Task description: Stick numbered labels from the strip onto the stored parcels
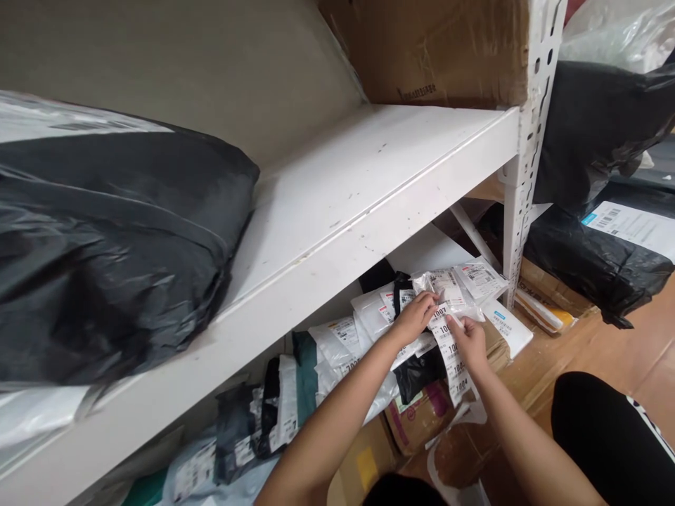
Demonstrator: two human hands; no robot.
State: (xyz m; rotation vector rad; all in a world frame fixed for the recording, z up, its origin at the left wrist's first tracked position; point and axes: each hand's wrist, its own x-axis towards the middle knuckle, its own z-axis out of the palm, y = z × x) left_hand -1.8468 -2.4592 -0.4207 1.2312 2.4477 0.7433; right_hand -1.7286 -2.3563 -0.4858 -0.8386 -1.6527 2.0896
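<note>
A long white strip of number labels [453, 365] hangs down, with printed numbers such as 1007 and 1004. My right hand [469, 341] pinches the strip along its right edge near the top. Closed fingers of my left hand [416, 316] meet the strip's upper end beside the 1007 label; exactly what lies under these fingertips is hidden. Right behind both hands is a clear plastic packet [448, 284] with a printed white label. White mailing bags [342, 337] with labels stand in a row to the left, and a black bag [419, 376] sits below the hands.
Above the hands runs a white metal shelf [337, 232], its post [527, 154] at right. A big black parcel [116, 225] lies on the shelf, beside a cardboard box [432, 53]. More black parcels [595, 246] are stacked at right. A carton [416, 422] stands below.
</note>
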